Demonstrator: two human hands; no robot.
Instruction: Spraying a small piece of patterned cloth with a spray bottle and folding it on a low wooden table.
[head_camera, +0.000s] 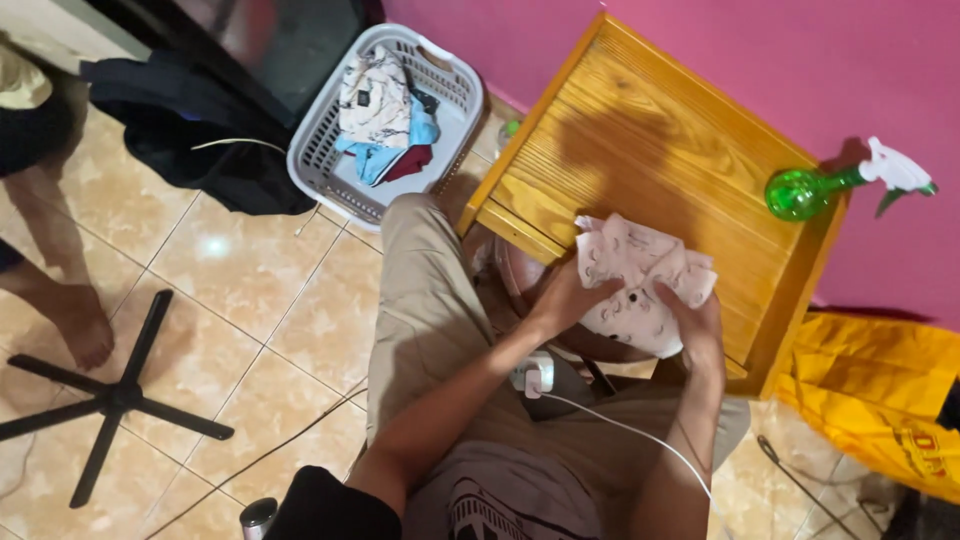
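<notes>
Both hands (630, 305) gripping patterned cloth (640, 275), at wooden table's (640, 140) near edge

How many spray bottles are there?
1. The green spray bottle lies on the wooden table, at its far right corner by the pink wall. Others may be hidden.

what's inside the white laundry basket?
The white laundry basket holds crumpled clothes: a pale patterned piece on top, light blue and dark red ones below. Anything beneath them is covered.
</notes>
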